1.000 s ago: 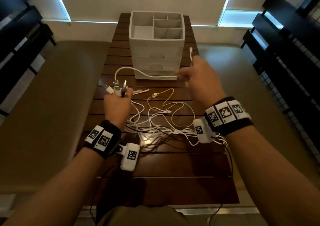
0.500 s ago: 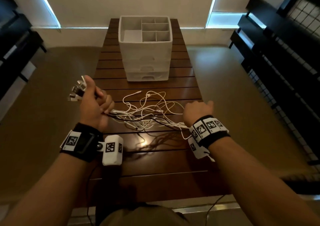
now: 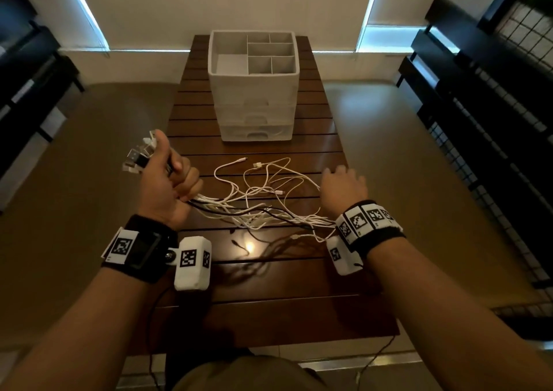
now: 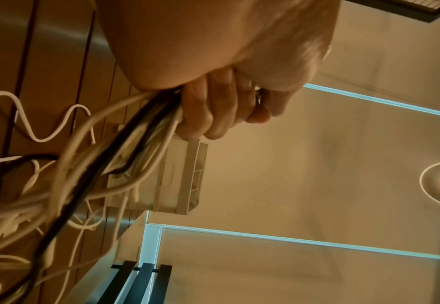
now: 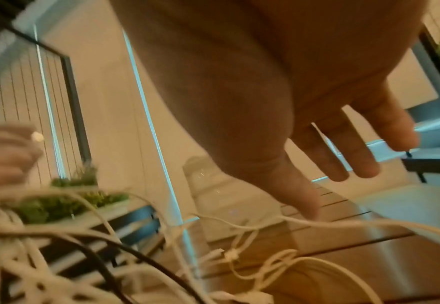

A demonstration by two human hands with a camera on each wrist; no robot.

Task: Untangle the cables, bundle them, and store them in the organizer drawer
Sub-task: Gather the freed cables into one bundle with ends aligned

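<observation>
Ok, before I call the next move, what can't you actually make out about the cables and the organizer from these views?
- Cables: the count; strands overlap, blurred in both wrist views.
- Plug ends in left hand: types; small in head view, fingers cover them in left wrist view.
- Organizer drawers: contents; fronts shut.
- Right hand: whether its thumb touches a strand; right wrist view blurred.

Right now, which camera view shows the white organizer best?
The head view: the whole organizer, with top compartments and shut drawers. The left wrist view shows part of it behind the cables; the right wrist view shows a blur.
</observation>
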